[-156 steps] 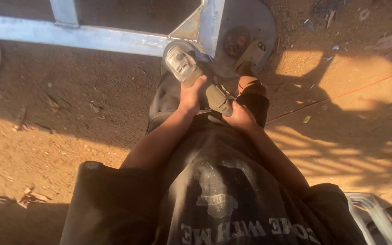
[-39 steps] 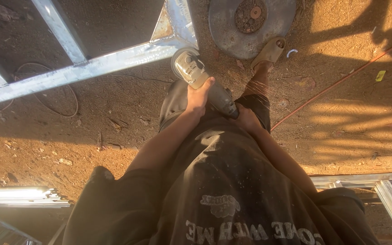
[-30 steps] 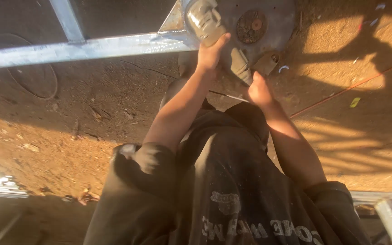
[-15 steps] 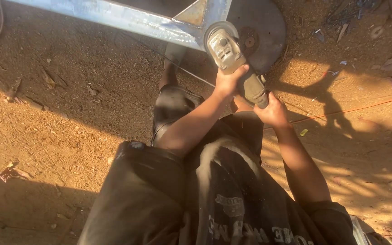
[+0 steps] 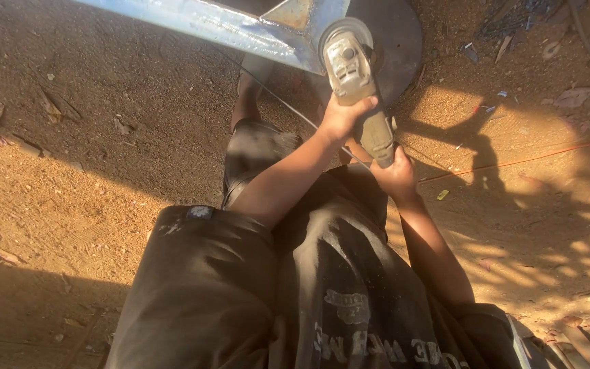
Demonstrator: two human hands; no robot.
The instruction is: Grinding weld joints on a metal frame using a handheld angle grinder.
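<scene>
Two hands share one dusty grey angle grinder [image 5: 356, 82] at twelve o'clock: the left hand [image 5: 341, 117] is wrapped around its body near the head, the right hand [image 5: 396, 174] clamped on its rear handle. It looks heavy, rigid and best held at exactly those two spots. Its head meets the long pale-blue welded steel frame [image 5: 213, 26], with a round dark metal disc [image 5: 394, 41] behind and a thin orange cord [image 5: 527, 160] at three o'clock.

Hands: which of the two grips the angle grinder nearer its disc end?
The left hand, wrapped around the angle grinder mid-body; the right hand holds the rear handle end.
</scene>
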